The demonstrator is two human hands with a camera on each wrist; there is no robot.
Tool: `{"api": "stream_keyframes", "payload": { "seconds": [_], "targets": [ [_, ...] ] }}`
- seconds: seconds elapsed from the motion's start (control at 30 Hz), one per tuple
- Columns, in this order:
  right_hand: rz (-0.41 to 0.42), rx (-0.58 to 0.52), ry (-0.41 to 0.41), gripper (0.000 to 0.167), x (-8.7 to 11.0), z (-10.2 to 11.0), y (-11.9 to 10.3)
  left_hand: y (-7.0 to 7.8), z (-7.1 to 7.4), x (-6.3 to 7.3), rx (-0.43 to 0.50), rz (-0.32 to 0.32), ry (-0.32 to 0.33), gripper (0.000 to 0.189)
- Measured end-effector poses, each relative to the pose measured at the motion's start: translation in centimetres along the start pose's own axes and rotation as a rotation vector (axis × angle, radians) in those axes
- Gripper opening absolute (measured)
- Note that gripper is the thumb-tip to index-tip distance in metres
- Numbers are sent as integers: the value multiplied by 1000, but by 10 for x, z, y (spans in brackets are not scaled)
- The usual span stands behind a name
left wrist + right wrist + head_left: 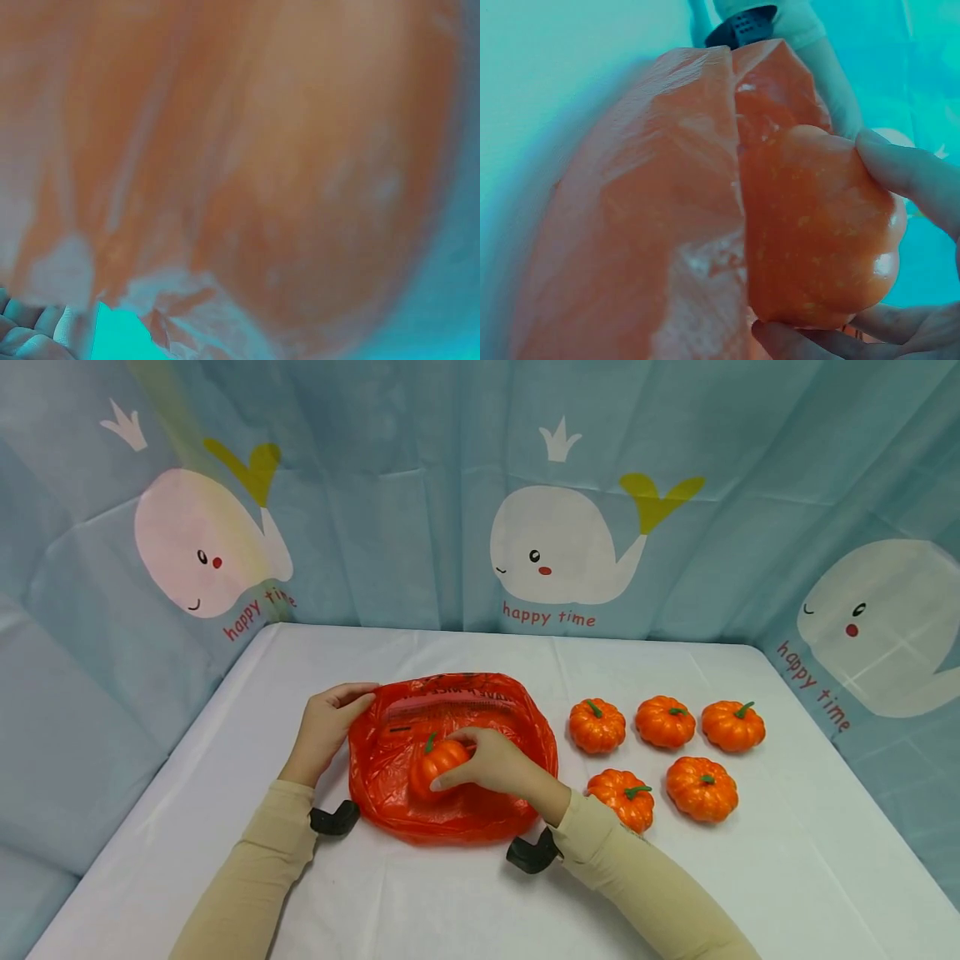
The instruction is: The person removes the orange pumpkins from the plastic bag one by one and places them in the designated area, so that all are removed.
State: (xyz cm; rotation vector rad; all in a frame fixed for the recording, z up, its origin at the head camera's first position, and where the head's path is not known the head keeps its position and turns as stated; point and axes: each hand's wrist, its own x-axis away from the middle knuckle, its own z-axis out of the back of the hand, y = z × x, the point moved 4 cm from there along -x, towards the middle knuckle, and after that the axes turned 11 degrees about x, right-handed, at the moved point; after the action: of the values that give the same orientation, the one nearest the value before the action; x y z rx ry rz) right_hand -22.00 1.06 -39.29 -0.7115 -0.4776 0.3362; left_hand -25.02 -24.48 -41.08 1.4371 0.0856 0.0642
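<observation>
A red plastic bag (pixel 390 817) with dark print lies spread on the table, its mouth facing up. My left hand (pixel 324 727) grips the bag's upper-left rim. In the left wrist view the blurred bag (pixel 300 187) fills most of the picture, with a bit of the left hand (pixel 34 334) at the lower corner. A small orange toy pumpkin (pixel 437 766) with a green stem is in my right hand (pixel 498 764), over the bag's mouth. The right wrist view shows thumb and fingers on either side of the ribbed pumpkin (pixel 817 232), beside the bag's edge (pixel 697 150).
Several more orange pumpkins stand to the right of the bag, one of them (pixel 621 797) partly behind the right forearm and another (pixel 597 725) near the bag's edge. The white table (pixel 442 910) ends at a blue curtain (pixel 390 527) with whale prints.
</observation>
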Motion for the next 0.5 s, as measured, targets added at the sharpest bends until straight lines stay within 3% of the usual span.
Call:
{"api": "stream_keyframes", "payload": {
  "seconds": [0.5],
  "targets": [
    [13, -85, 147, 74, 28, 23, 16, 0, 0, 1, -15, 29, 0, 46]
  ]
}}
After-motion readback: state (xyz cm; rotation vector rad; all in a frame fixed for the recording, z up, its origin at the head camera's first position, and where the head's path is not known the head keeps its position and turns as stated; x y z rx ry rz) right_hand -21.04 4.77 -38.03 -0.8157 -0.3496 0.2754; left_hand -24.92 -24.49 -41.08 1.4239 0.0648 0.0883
